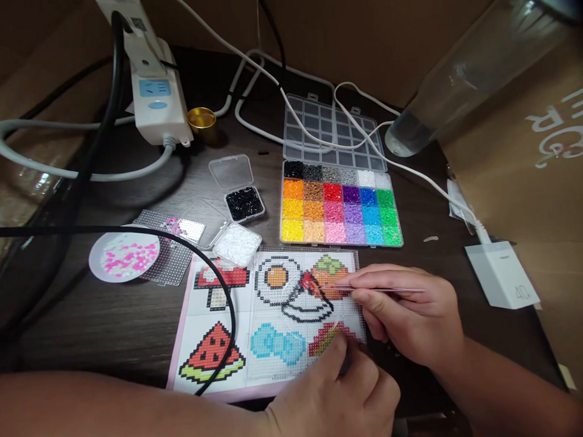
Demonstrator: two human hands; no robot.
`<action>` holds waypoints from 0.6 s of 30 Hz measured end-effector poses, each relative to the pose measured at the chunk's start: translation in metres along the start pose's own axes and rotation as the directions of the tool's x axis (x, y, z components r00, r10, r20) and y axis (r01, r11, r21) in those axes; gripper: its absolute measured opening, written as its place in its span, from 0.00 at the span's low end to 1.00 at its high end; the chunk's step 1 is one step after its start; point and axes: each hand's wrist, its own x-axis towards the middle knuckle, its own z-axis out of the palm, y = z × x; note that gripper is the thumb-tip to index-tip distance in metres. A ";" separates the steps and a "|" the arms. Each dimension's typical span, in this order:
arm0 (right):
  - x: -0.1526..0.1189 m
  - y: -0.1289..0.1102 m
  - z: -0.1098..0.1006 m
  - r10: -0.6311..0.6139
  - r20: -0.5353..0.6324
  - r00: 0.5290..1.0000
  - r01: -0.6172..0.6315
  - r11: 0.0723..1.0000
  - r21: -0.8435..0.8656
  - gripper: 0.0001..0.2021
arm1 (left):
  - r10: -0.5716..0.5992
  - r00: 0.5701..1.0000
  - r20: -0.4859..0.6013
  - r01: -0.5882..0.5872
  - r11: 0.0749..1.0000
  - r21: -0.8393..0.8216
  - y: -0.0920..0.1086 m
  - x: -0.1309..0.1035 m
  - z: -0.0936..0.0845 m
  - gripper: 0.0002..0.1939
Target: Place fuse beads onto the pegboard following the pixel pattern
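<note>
In the head view, right of center, the right hand (409,310) pinches tweezers (387,288) over the pegboard (277,365) at lower center. The left hand (340,389) lies at its lower right edge; whether its grip is spread or pressed together, I cannot tell. The bead case (339,204) sits above on the dark surface (147,338).

We cannot make out every fingertip of the bare left grip (350,388), which hides the lower part of the red-and-green bead motif (324,340). The tips of the thin metallic tweezers (339,287) are too small for us to tell if they pinch a bead. A round black cable (234,329) covers slivers of the red mushroom design (237,278) and red watermelon design (205,355). The top edge cuts off the white plastic power strip (161,118) and clear, blurred cylinder (477,65); the right edge crops the white lettering (569,142).
</note>
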 end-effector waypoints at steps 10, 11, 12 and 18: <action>0.019 0.002 -0.025 0.076 -0.154 0.985 -0.026 0.953 0.303 0.06 | 0.100 0.963 0.249 -0.100 0.995 -0.015 0.000 0.003 -0.022 0.18; 0.019 0.000 -0.029 0.055 -0.186 0.981 0.011 0.942 0.335 0.07 | 0.108 0.957 0.269 -0.111 0.994 -0.004 0.001 0.004 -0.024 0.19; 0.017 -0.002 -0.033 0.034 -0.217 0.976 0.045 0.936 0.350 0.08 | 0.116 0.951 0.288 -0.122 0.992 0.002 0.002 0.004 -0.027 0.20; -0.047 0.005 -0.054 -0.033 -0.248 0.968 0.092 0.969 0.229 0.06 | 0.129 0.919 0.373 -0.150 0.988 0.027 0.003 0.010 -0.036 0.19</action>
